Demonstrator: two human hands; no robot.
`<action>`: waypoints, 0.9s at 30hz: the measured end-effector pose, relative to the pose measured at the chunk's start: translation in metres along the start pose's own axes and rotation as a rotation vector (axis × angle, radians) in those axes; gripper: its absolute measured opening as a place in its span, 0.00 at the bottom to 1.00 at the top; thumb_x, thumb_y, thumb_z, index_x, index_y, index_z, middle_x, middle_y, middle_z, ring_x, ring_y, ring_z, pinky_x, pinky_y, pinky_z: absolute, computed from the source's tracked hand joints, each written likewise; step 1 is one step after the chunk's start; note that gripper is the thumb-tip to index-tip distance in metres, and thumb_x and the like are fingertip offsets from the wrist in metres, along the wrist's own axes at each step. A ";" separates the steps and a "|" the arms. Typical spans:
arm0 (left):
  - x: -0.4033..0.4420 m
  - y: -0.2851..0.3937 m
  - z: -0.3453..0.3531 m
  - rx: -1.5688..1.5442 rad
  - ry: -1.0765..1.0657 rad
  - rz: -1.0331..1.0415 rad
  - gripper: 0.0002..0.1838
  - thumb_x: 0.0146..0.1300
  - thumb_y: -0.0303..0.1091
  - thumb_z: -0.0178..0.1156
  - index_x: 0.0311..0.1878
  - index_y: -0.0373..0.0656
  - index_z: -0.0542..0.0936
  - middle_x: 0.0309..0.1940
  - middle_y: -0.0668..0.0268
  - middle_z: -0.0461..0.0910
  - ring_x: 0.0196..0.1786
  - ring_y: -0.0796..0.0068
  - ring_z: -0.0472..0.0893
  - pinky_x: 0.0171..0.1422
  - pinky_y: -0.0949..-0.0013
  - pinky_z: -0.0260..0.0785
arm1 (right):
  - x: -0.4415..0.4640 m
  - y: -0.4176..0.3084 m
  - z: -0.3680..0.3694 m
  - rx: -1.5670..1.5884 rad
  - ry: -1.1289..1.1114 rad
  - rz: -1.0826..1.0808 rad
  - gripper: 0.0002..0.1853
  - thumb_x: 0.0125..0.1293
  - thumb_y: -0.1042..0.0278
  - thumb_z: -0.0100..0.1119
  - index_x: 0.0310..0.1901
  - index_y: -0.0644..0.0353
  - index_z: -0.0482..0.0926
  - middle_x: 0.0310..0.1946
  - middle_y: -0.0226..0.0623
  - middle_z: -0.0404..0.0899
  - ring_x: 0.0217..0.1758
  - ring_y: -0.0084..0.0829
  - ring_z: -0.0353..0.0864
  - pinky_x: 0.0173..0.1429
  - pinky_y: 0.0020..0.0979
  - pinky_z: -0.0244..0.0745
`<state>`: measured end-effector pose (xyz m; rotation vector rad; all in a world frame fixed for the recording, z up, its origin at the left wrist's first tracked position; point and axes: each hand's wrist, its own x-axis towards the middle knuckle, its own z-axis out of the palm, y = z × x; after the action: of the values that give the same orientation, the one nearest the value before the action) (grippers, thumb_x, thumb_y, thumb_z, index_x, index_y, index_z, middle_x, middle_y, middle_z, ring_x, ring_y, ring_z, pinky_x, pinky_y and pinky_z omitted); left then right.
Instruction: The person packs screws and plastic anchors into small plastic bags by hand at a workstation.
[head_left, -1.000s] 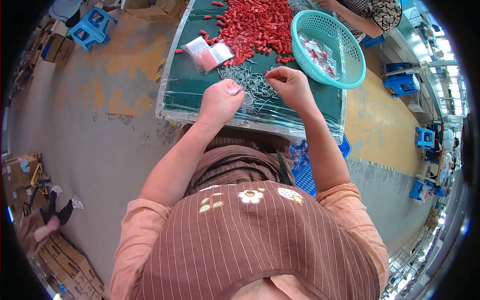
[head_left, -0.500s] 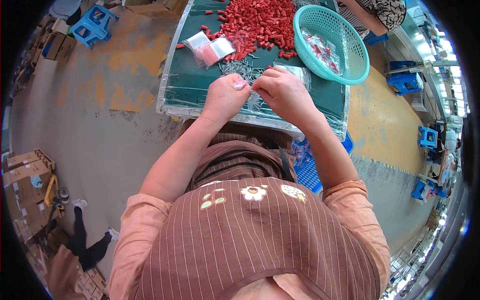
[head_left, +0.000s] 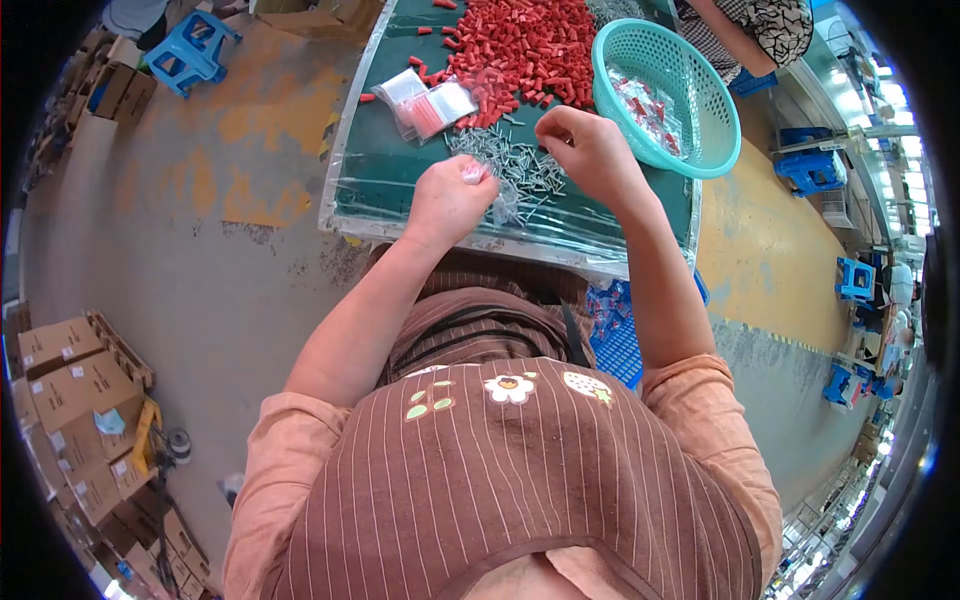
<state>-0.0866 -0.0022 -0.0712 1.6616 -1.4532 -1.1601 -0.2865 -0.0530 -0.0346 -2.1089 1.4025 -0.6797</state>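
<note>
My left hand (head_left: 452, 200) is closed on a small plastic bag (head_left: 474, 173) near the front edge of the green table (head_left: 380, 190). Over the right side of the screw pile (head_left: 505, 160), my right hand (head_left: 590, 150) has its fingers curled together; what they hold, if anything, is hidden. Red plugs (head_left: 520, 55) lie heaped behind the screws. Clear bags with a red stripe (head_left: 430, 108) rest left of the heap. A turquoise basket (head_left: 710, 130) holding filled bags stands at the table's right.
A co-worker's arm (head_left: 735, 35) reaches in at the top right. Below the table's right side is a blue crate (head_left: 618, 350). Blue stools (head_left: 190, 52) and stacked cartons (head_left: 85, 390) stand on the floor.
My right hand met my left hand, then moved away to the right and up over the screws. A clear bag seen beneath it has gone from view. The walking person at lower left has mostly left view.
</note>
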 end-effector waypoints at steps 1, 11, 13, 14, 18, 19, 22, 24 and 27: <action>0.002 0.000 -0.002 0.001 0.001 -0.013 0.10 0.52 0.37 0.63 0.30 0.38 0.81 0.24 0.56 0.81 0.27 0.62 0.80 0.37 0.63 0.72 | 0.009 0.013 0.004 -0.021 0.015 0.023 0.09 0.61 0.68 0.57 0.41 0.60 0.83 0.34 0.49 0.82 0.41 0.49 0.82 0.50 0.43 0.75; -0.001 -0.016 -0.006 -0.132 0.003 -0.106 0.08 0.54 0.34 0.64 0.29 0.39 0.81 0.21 0.65 0.80 0.25 0.76 0.76 0.33 0.69 0.69 | 0.074 0.041 0.063 -0.280 0.052 -0.037 0.14 0.60 0.63 0.60 0.47 0.55 0.80 0.45 0.47 0.78 0.48 0.49 0.80 0.50 0.47 0.76; -0.001 -0.015 -0.009 -0.147 0.016 -0.105 0.08 0.54 0.34 0.65 0.29 0.39 0.81 0.22 0.65 0.81 0.25 0.77 0.76 0.34 0.69 0.69 | 0.082 0.055 0.072 -0.307 0.006 -0.012 0.12 0.60 0.64 0.58 0.45 0.56 0.80 0.44 0.48 0.78 0.47 0.50 0.80 0.50 0.47 0.75; -0.001 -0.015 -0.010 -0.151 0.027 -0.106 0.08 0.54 0.34 0.65 0.29 0.39 0.81 0.22 0.65 0.81 0.25 0.77 0.76 0.34 0.69 0.69 | 0.081 0.057 0.071 -0.306 -0.001 -0.022 0.11 0.60 0.65 0.58 0.44 0.56 0.80 0.43 0.48 0.78 0.47 0.50 0.80 0.50 0.47 0.75; -0.001 -0.016 -0.014 -0.169 0.029 -0.101 0.08 0.54 0.34 0.64 0.29 0.39 0.81 0.23 0.65 0.81 0.26 0.76 0.77 0.35 0.69 0.69 | 0.072 0.058 0.058 -0.331 -0.064 -0.042 0.09 0.59 0.67 0.56 0.40 0.57 0.80 0.41 0.48 0.78 0.46 0.49 0.80 0.50 0.47 0.75; -0.001 -0.016 -0.014 -0.161 0.023 -0.108 0.07 0.55 0.34 0.65 0.30 0.39 0.81 0.23 0.68 0.81 0.27 0.79 0.76 0.35 0.71 0.68 | 0.069 0.055 0.053 -0.345 -0.086 -0.042 0.08 0.58 0.67 0.56 0.39 0.57 0.80 0.40 0.48 0.78 0.45 0.49 0.80 0.50 0.47 0.75; 0.002 -0.016 -0.012 -0.142 0.018 -0.110 0.07 0.56 0.33 0.65 0.31 0.39 0.81 0.24 0.70 0.80 0.28 0.82 0.75 0.34 0.73 0.68 | 0.061 0.060 0.046 -0.272 -0.084 0.011 0.08 0.55 0.68 0.58 0.36 0.57 0.82 0.41 0.47 0.79 0.45 0.49 0.80 0.50 0.45 0.75; 0.003 -0.020 -0.009 -0.141 0.035 -0.095 0.08 0.54 0.35 0.64 0.30 0.39 0.81 0.23 0.64 0.81 0.26 0.75 0.77 0.35 0.68 0.70 | 0.060 0.067 0.044 -0.165 -0.120 0.082 0.08 0.54 0.68 0.60 0.36 0.57 0.83 0.37 0.49 0.81 0.43 0.49 0.81 0.49 0.44 0.75; 0.002 -0.017 -0.008 -0.138 0.033 -0.096 0.08 0.54 0.35 0.65 0.30 0.39 0.81 0.23 0.64 0.81 0.26 0.75 0.78 0.35 0.68 0.70 | 0.058 0.068 0.041 -0.142 -0.158 0.138 0.08 0.54 0.68 0.60 0.36 0.56 0.84 0.34 0.49 0.82 0.42 0.48 0.82 0.49 0.43 0.75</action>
<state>-0.0722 -0.0017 -0.0836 1.6618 -1.2554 -1.2498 -0.2864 -0.1240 -0.1026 -2.0978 1.5287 -0.3611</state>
